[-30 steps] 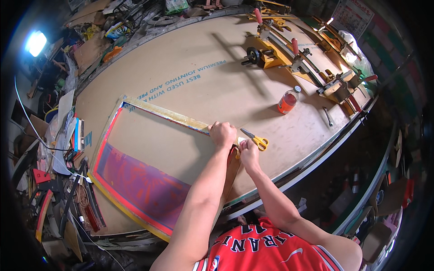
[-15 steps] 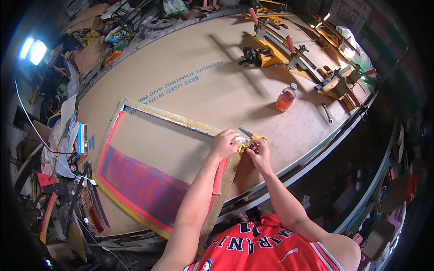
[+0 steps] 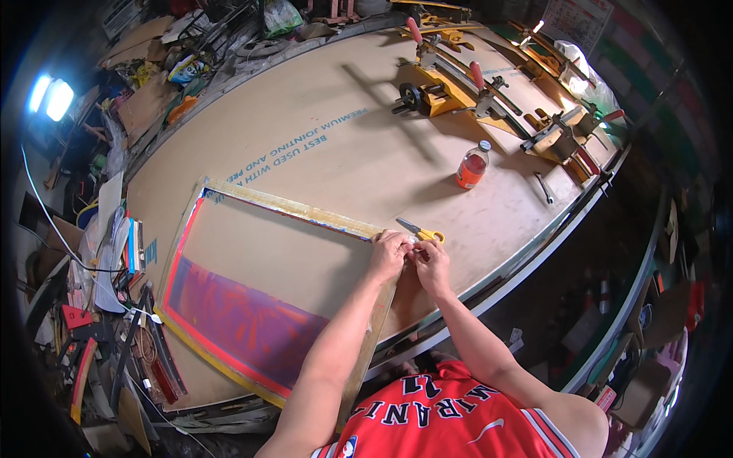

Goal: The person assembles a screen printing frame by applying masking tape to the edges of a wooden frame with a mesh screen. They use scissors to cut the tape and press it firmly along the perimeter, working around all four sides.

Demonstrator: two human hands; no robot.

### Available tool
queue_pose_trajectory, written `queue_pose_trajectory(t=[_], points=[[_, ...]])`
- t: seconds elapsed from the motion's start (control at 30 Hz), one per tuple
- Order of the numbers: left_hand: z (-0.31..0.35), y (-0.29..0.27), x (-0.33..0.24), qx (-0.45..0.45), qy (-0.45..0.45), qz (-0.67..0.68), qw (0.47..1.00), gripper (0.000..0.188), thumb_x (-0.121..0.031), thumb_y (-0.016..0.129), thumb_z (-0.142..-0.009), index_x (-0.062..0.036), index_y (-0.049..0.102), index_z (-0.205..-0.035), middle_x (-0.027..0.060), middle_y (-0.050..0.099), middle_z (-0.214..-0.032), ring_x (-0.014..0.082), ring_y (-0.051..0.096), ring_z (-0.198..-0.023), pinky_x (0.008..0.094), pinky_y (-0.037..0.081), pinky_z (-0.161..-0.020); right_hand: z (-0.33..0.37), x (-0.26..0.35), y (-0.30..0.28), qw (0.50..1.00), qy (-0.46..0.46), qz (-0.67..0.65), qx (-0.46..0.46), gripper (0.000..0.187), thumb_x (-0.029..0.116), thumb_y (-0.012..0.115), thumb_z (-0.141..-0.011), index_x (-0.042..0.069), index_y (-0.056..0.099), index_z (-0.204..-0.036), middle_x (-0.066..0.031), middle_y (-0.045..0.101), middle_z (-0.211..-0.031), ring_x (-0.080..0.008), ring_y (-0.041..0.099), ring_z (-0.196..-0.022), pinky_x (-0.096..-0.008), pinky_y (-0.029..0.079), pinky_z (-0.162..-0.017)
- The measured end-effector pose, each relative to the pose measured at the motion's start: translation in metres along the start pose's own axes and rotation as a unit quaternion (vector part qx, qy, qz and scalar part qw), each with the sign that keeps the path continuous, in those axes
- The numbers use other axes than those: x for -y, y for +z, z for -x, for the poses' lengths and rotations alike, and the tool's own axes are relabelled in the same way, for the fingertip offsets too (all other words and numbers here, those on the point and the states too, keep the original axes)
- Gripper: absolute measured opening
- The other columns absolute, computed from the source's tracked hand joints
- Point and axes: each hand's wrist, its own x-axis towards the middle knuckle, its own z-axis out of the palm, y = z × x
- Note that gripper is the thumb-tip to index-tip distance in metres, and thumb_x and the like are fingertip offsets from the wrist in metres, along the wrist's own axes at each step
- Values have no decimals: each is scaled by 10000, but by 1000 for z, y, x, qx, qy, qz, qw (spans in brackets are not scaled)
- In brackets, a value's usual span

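Note:
My left hand (image 3: 389,253) and my right hand (image 3: 431,269) meet at the near right corner of a wooden screen-printing frame (image 3: 286,204). Their fingers are closed in a pinch, the tips almost together. A small whitish bit (image 3: 413,240) shows between them, mostly hidden by the fingers. Just beyond the right hand lie yellow-handled scissors (image 3: 432,236), blades pointing away to the left. The frame lies on the board, its mesh (image 3: 244,324) purple and orange along the near left part, with pink-red edging. My left forearm crosses over the frame.
A bottle of red drink (image 3: 473,166) stands on the brown board (image 3: 305,99) beyond my hands. A wrench (image 3: 544,188) lies near the right edge. Yellow hinged clamps (image 3: 443,95) stand at the far right. Piled clutter (image 3: 145,305) lines the left side.
My hands have closed in together; the clear and yellow material seen between them earlier is now mostly hidden. The whole view has shifted slightly.

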Motion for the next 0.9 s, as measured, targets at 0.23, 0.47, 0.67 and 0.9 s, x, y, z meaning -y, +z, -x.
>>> queue_pose_trajectory(t=[0.23,0.47,0.67,0.9], points=[[3,7,2,-66,21,-19,997,62,-88,696,-818,-64,657,-776,79,656,-854,284,605,-876,409,459,-808,3,-2,11,987,-64,147,-23,85,19,663,-825,5,622,-898,-163,622,-954,-382,646,-831,-458,529,-709],[9,12,25,-104,-12,37,994,110,-26,634,-799,-28,573,-708,118,620,-802,304,598,-795,408,461,-765,7,29,22,963,-18,260,63,77,54,630,-818,12,594,-871,-174,619,-928,-383,647,-807,-499,522,-693],[10,7,15,-125,-32,97,987,121,-45,612,-825,-26,570,-713,120,612,-734,289,585,-750,384,466,-756,-7,3,10,999,5,25,47,77,72,659,-846,1,638,-868,-176,651,-849,-350,644,-751,-441,515,-687],[13,-2,-3,-107,23,93,990,106,-53,600,-863,-28,577,-763,113,620,-722,281,583,-740,384,466,-762,-79,9,47,996,29,73,29,228,250,689,-898,23,710,-909,-188,696,-846,-363,682,-803,-438,531,-748]])
